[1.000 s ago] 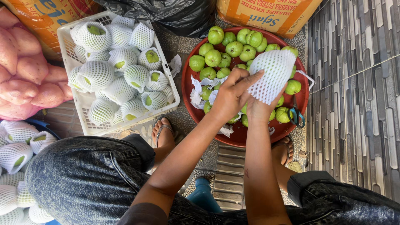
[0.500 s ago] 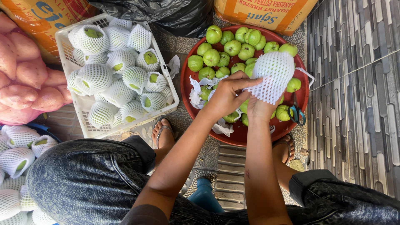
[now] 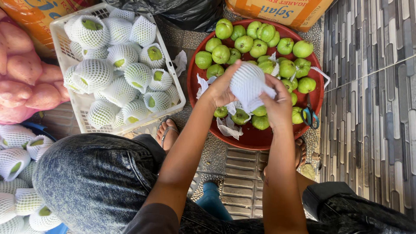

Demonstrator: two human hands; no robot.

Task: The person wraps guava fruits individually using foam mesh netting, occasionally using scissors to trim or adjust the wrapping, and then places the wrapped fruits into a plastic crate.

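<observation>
Red basin (image 3: 255,141) of green guavas (image 3: 242,43), white crate (image 3: 82,102)

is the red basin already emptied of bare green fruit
No, many bare green fruits lie in the red basin, beside the foam-netted fruit held between the left hand and right hand.

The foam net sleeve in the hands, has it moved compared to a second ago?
Yes. The white foam net sleeve has shifted left, away from the red basin's right rim toward its middle.
</observation>
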